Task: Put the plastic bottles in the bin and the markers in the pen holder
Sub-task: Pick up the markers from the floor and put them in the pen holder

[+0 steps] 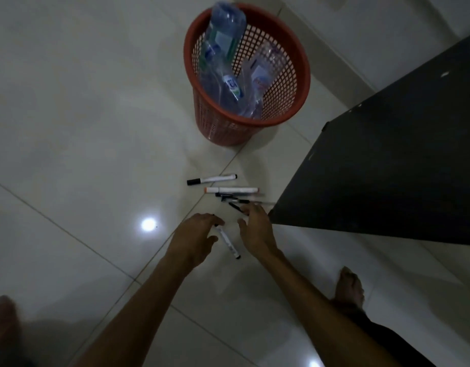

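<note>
Fingers of our left hand [194, 241] and right hand [256, 230] spread loose, gripping nothing, above markers [230, 194] scattered on glossy pale tile floor [83, 128]. Bottles [223, 56] fill the red bin [294, 83]; a dark table edge [361, 181] crowds our right, leaving open floor leftward

The room is dim. The floor [83, 123] is laid with large, glossy pale tiles, with thin grout lines running diagonally. A round bright light glare [148, 224] reflects off one tile, and another shows at the bottom edge. A dark tabletop [392, 168] with small white chips juts in from the right.
</note>
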Tool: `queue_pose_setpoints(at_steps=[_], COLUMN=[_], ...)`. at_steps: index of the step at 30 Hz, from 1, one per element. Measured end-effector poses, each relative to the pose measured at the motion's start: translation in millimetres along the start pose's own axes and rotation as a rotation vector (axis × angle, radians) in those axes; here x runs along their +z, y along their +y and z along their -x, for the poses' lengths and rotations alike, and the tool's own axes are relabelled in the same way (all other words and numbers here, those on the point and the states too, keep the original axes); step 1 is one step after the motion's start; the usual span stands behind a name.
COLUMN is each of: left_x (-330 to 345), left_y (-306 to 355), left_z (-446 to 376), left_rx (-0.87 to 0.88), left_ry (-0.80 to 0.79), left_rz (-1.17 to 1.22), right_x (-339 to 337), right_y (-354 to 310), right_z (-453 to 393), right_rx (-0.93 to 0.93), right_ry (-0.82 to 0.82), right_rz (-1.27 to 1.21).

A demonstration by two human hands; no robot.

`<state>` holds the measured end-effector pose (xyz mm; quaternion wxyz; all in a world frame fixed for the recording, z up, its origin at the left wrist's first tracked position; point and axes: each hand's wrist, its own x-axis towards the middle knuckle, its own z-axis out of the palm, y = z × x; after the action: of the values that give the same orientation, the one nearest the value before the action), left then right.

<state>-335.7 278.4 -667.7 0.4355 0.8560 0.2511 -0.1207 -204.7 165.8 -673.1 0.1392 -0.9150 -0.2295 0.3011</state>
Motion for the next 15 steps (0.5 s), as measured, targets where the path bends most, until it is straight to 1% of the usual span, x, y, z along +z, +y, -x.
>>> queue_pose_setpoints(at_steps=[2, 5, 8, 11, 15], left_x=[11, 22, 29, 35, 36], left_y=[1, 2, 1, -2, -6], left_z=[-8, -20, -29, -34, -35], left_rx=[0.049, 0.135, 0.197, 0.267, 0.301], left_ry=[-0.023, -0.041, -0.088, -0.077, -0.044], left_rz=[-0.048, -0.112, -0.243, -0.398, -0.494], right_x=[8, 14, 17, 18, 16], right_y=[5, 8, 12, 20, 23], right_z=[-6, -17, -27, -34, -36], right_rx=[-0.052, -0.099, -0.084, -0.074, -0.084], right_ry=[0.038, 0.137, 0.14, 0.16, 0.188], right_rz=[0.104, 0.259, 0.441, 0.487, 0.585])
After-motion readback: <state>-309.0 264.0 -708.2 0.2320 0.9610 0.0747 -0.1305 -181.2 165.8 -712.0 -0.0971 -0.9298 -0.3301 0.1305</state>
